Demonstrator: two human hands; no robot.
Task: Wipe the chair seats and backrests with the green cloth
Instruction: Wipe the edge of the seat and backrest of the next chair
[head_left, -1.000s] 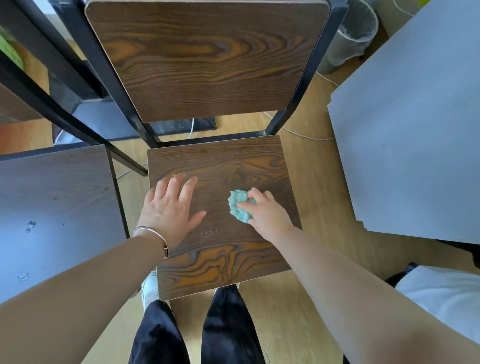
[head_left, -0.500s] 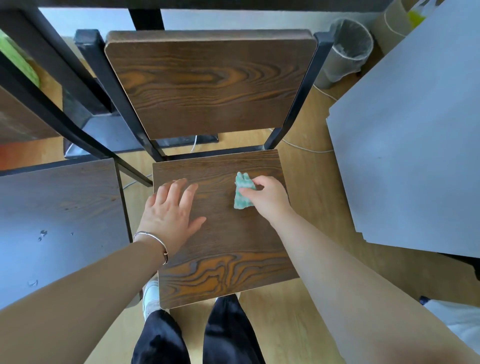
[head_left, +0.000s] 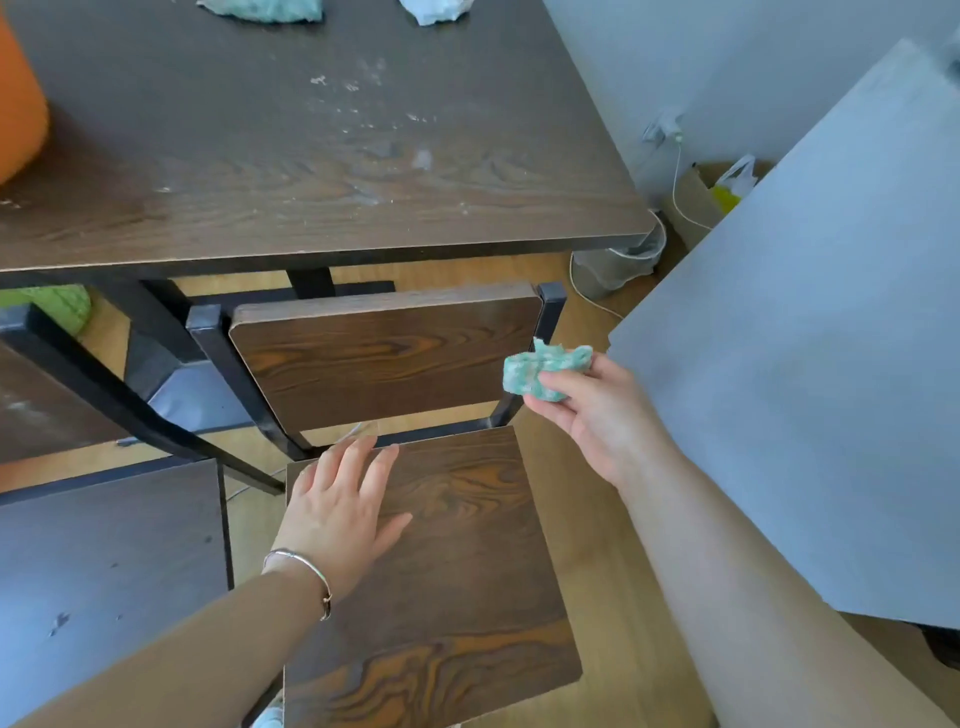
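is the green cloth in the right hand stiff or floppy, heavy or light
Probably floppy: the green cloth sits crumpled in the right hand. Likely light, since a few fingers pinch it in mid-air.

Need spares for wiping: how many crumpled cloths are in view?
3. The green cloth is pinched in the right hand; a teal rag and a paler rag lie at the table's far edge, cropped. Others may be hidden.

Dark wooden table (head_left: 311, 156) behind brown wood-grain backrest (head_left: 384, 358). Left hand (head_left: 337, 512) flat on brown wood-grain seat (head_left: 467, 545), rear left. Right hand (head_left: 592, 415) pinching crumpled green cloth (head_left: 540, 369) just beside backrest's right edge. Grey flat board (head_left: 805, 364) at right.
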